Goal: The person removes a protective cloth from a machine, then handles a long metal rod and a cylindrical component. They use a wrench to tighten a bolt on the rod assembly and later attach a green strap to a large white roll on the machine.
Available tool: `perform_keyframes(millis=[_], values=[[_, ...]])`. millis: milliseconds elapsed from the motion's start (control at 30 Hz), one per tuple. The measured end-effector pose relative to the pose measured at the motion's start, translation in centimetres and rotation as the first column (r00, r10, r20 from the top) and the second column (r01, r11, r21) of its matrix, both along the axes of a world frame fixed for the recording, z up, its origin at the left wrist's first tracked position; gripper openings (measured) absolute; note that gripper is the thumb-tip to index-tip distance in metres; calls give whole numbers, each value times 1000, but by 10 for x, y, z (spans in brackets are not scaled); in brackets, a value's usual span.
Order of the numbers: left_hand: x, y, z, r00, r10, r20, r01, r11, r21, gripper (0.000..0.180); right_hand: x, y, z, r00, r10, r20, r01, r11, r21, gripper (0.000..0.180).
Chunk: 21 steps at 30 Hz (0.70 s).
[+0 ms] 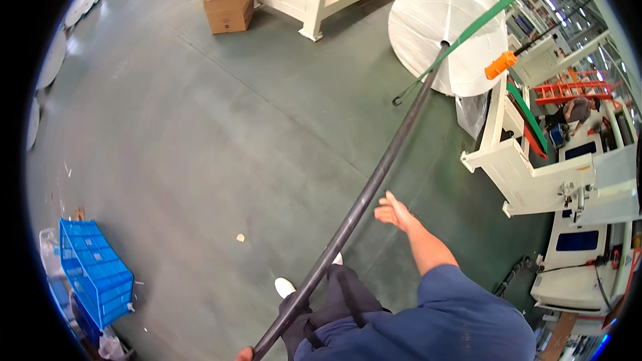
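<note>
Left hand (245, 354) at the bottom edge grips the long dark steel bar (364, 200), fingers mostly cut off (probably clenched). Right hand (393, 213) open, just beside it. Far end sits in the white roll (447, 33). Heavy, stiff; grip mid-length with both.

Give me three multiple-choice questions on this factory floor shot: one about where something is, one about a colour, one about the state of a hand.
1. Where does the far end of the long dark bar go?
A. into the big white roll's centre
B. into the cardboard box
C. into the crate

2. What colour is the plastic crate at lower left?
A. red
B. blue
C. yellow

3. How is the right hand?
A. gripping the bar
B. open, off the bar
C. in a pocket

Answers: 1 A, the bar meets the roll's hub; 2 B, its lattice is blue; 3 B, spread fingers right of the bar.
</note>
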<state>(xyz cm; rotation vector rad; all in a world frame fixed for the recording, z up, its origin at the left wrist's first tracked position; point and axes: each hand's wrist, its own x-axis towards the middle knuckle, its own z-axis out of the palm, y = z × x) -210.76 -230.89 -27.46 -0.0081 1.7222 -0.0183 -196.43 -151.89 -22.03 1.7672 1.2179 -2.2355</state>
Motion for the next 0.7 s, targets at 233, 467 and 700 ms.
perform_keyframes(millis=[233,467,700], values=[[-58,208,-126,995,95,5,-95,991,91,46,320,-63,85,811,179,556,-247,968,50,51],[-69,505,-157,994,113,1,-112,985,129,52,463,-168,211,463,-525,714,631,761,151,39],[-73,843,-164,935,349,60,-353,930,101,41,360,-73,124,366,-651,665,824,559,93,38]])
